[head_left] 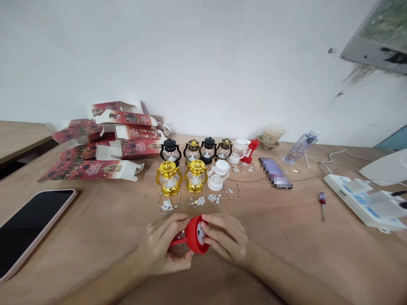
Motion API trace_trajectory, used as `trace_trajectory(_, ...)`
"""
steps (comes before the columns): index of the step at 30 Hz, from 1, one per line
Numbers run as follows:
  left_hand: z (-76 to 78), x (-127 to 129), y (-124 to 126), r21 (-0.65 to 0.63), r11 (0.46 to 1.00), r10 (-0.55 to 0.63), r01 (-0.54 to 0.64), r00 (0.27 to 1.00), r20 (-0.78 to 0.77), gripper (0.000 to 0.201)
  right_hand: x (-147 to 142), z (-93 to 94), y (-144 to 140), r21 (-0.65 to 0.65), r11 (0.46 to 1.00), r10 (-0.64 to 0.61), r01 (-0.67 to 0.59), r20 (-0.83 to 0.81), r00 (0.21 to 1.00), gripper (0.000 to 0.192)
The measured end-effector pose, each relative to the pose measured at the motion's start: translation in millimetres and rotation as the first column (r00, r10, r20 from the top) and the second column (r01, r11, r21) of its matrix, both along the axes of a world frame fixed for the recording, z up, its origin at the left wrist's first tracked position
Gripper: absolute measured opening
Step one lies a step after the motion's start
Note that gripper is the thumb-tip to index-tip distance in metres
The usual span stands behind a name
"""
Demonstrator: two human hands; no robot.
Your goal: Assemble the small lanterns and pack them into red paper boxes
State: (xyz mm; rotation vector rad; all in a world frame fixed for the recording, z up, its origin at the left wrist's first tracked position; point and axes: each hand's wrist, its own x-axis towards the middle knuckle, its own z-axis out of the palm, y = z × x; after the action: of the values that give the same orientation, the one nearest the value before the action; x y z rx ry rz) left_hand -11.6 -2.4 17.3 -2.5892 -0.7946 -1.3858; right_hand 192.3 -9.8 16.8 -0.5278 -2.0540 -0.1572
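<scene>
A small red toy lantern (193, 235) lies on its side between both hands, just above the wooden table (111, 212), its round base turned toward me. My left hand (162, 248) grips the clear body and red handle. My right hand (227, 237) holds the base, fingertips on its underside. Just beyond stand two gold lanterns (169, 178) (196, 176) and a white one (218, 174), with small loose parts (199, 201) laid in front of them. Behind them is a row of black lanterns (171, 151), another white one and a red piece (249, 151).
Opened red boxes (104, 144) are piled at the back left. A phone in a pink case (28, 226) lies at the left. A small screwdriver (322, 203), a white power strip (362, 201), a plastic bottle (300, 146) and a lidded cup (271, 136) are to the right.
</scene>
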Motion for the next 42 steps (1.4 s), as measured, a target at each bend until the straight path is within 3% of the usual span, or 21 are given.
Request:
trace_trajectory(8, -3.5, -1.8, 0.3, 0.003, 1.0, -0.014, 0.014, 1.0, 0.009, 0.027, 0.4, 4.9, -1.8, 0.062, 0.998, 0.004, -0.006, 0.036, 0.999, 0.018)
trace_trajectory(14, -7.9, -4.8, -1.5, -0.025, 0.999, -0.037, 0.037, 0.999, -0.03, 0.028, 0.8, -2.0, 0.7, 0.065, 0.995, 0.082, -0.079, -0.037, 0.996, 0.012)
trace_trajectory(28, -0.2, -0.1, -0.6, -0.014, 0.999, -0.045, 0.045, 0.999, -0.002, 0.025, -2.6, -2.2, 2.5, -0.162, 0.963, 0.18, -0.216, -0.212, 0.961, 0.011)
trace_trajectory(34, 0.8, -1.1, -0.6, 0.0, 0.999, -0.037, 0.037, 0.999, -0.029, 0.025, -4.4, -4.3, 4.6, -0.299, 0.911, 0.191, -0.285, -0.306, 0.933, 0.007)
trace_trajectory(38, 1.0, -1.6, -0.5, -0.009, 0.999, -0.051, 0.05, 0.998, -0.037, 0.025, -5.2, -4.5, 3.4, -0.368, 0.882, 0.173, -0.294, -0.327, 0.929, 0.022)
trace_trajectory(42, 0.7, -1.6, -0.5, -0.021, 0.998, -0.059, 0.058, 0.998, -0.031, 0.026, -5.1, -4.7, 1.3, -0.368, 0.893, 0.16, -0.26, -0.282, 0.946, 0.028)
